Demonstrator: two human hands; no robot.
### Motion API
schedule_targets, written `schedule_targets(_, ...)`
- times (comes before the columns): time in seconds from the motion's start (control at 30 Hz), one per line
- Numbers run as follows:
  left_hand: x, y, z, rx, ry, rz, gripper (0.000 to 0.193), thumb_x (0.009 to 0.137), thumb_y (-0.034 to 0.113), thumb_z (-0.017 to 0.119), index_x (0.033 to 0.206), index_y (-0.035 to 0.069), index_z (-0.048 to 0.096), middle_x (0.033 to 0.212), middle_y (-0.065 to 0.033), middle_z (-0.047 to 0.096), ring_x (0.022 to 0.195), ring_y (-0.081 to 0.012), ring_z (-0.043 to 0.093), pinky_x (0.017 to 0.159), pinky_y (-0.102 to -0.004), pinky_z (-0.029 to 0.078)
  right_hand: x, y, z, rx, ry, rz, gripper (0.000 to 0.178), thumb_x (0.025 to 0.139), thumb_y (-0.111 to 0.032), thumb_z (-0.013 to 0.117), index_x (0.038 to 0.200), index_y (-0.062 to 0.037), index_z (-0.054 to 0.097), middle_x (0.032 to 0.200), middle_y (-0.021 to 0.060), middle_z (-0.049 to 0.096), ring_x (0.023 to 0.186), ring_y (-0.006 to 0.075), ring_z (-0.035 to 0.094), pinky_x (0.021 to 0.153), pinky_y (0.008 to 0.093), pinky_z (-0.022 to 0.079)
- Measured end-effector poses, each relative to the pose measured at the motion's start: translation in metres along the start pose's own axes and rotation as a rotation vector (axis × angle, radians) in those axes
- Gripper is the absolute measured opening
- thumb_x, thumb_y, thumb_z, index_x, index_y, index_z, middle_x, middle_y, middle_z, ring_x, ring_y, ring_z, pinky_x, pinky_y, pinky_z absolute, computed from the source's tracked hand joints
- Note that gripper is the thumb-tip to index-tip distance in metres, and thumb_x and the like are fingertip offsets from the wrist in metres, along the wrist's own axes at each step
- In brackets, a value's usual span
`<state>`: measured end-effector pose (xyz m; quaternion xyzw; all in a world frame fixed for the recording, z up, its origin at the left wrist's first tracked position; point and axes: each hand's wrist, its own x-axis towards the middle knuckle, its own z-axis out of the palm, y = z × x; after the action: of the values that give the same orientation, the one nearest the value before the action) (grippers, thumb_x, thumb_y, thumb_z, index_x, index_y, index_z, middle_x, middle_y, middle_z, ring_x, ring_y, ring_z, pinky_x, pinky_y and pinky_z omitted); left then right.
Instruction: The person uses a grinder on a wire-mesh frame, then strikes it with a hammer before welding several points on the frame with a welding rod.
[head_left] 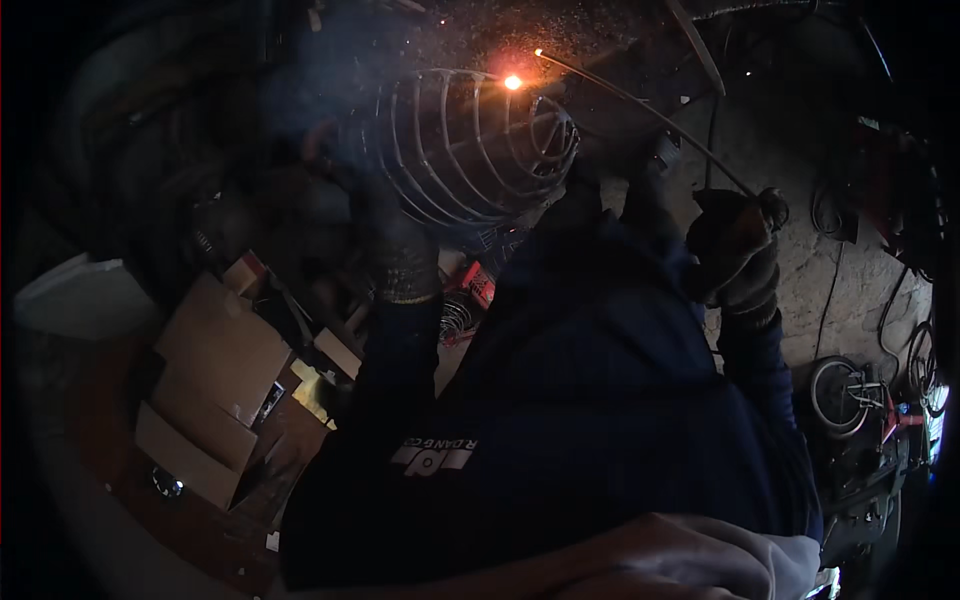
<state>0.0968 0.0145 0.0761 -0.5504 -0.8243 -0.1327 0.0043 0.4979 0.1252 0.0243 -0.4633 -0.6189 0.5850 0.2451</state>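
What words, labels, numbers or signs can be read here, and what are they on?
Dark blue jacket: white lettering with a blocky emblem, upside down in this view; I don't copy out printed words.
Red item near the wire coil: any marks are too small and dim to read.
Cardboard: nothing legible.

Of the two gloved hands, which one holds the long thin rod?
The right hand: the rod extends from it toward the bright glow at the ribbed metal cage. The left hand, in shadow beside the cage, shows no rod.
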Motion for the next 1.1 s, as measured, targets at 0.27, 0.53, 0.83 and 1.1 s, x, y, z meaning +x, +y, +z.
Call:
schedule_targets(0.27, -0.001, -0.009, 0.008, -0.266, -0.04, -0.137, 0.054, 0.082, 0.014, 0.071, 0.129, -0.001, 0.049, 0.122, -0.0221, 0.055, 0.111, -0.0383, 0.057, 0.092, -0.0444, 0.048, -0.003, 0.004, 0.006, 0.315, 0.063, 0.341, 0.038, 0.098, -0.031, 0.055, 0.115, 0.0017, 0.061, 0.074, 0.0026, 0.063, 0.063, 0.0123, 0.059, 0.057, 0.0265, 0.048)
schedule_targets(0.53, 0.012, 0.027, -0.01, -0.811, 0.071, -0.599, 0.051, 0.097, 0.041, 0.055, 0.123, -0.002, 0.05, 0.114, -0.0125, 0.061, 0.1, -0.0241, 0.064, 0.082, -0.0344, 0.053, 0.004, -0.036, 0.008, -0.248, -0.003, -0.05, 0.026, 0.092, -0.014, 0.059, 0.112, 0.0003, 0.063, 0.07, 0.0037, 0.063, 0.063, 0.0125, 0.061, 0.058, 0.0263, 0.049)
schedule_targets(0.83, 0.015, 0.043, -0.033, -0.963, 0.151, -0.695, 0.051, 0.09, 0.044, 0.066, 0.113, 0.0, 0.055, 0.102, -0.0079, 0.06, 0.094, -0.0181, 0.06, 0.08, -0.0322, 0.05, -0.003, -0.003, 0.023, 0.3, 0.121, 0.265, 0.019, 0.09, -0.007, 0.063, 0.107, 0.0002, 0.064, 0.081, 0.0001, 0.062, 0.07, 0.0097, 0.059, 0.064, 0.0254, 0.049)
schedule_targets(1.1, 0.013, 0.046, -0.035, -0.583, 0.127, -0.375, 0.047, 0.087, 0.042, 0.072, 0.106, 0.001, 0.057, 0.093, -0.0037, 0.059, 0.086, -0.014, 0.056, 0.079, -0.031, 0.045, 0.004, -0.021, 0.02, 0.26, -0.033, 0.212, 0.032, 0.098, -0.021, 0.051, 0.114, 0.0034, 0.064, 0.077, 0.0056, 0.063, 0.067, 0.0158, 0.06, 0.061, 0.0305, 0.052)
